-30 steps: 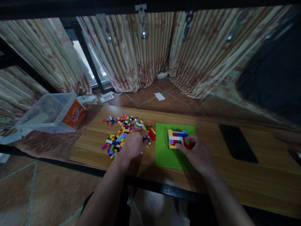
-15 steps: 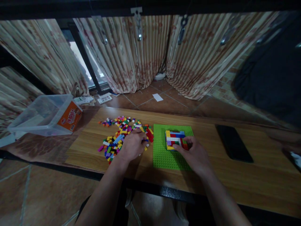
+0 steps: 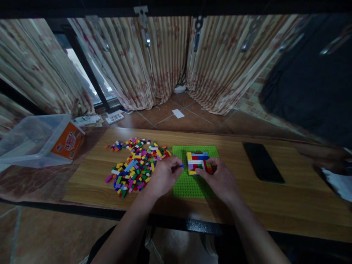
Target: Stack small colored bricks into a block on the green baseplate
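Between the thumb and fingers of my left hand is a small blue brick, held over the left part of the green baseplate. On that plate sits a block of toy bricks in yellow, white, red and blue rows. My right hand grips the block at its right and front sides, thumb at the front edge and fingers at the right. Its fingers cover part of the red bricks. A heap of loose bricks in many colours lies left of my left hand.
A clear plastic box with an orange label stands at the table's left end. To the right of the baseplate lies a black phone. Some white paper is at the far right. Striped curtains hang behind the wooden table.
My left hand has moved right, from the loose bricks to the baseplate, with a blue brick in its fingers. My right hand stays on the block. The whole view has shifted slightly.
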A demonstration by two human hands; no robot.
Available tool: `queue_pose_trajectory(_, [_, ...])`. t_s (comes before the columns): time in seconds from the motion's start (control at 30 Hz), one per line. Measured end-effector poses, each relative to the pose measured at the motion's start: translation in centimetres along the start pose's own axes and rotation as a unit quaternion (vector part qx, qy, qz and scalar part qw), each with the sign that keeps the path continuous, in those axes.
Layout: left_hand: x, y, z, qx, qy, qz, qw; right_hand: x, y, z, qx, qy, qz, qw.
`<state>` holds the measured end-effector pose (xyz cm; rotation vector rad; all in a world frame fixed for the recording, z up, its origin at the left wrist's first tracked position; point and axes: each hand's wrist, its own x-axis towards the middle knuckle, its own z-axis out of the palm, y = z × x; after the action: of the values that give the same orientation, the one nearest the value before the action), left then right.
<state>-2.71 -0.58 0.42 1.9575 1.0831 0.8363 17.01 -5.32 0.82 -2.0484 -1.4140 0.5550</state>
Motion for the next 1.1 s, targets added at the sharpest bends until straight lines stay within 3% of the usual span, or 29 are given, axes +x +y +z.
queue_pose_trajectory(0.1, [0.1, 0.3, 1.0, -0.034, 0.003, 0.007, 0.999, 0.0, 0.1, 0.0, 0.006, -0.003, -0.003, 1.000])
queue_pose_trajectory(0.5, [0.0, 0.9, 2.2, -0.016, 0.027, 0.009, 0.999, -0.1, -0.1, -0.2, 0.011, -0.009, -0.005, 1.000])
queue_pose_trajectory(0.73, [0.3, 0.6, 2.0, -0.006, 0.009, 0.027, 1.000, -0.1, -0.2, -0.2, 0.017, -0.011, -0.004, 1.000])
queue_pose_trajectory(1.1, [0.5, 0.4, 2.1, -0.026, -0.004, 0.005, 1.000, 0.0, -0.2, -0.2, 0.020, -0.008, 0.001, 1.000])
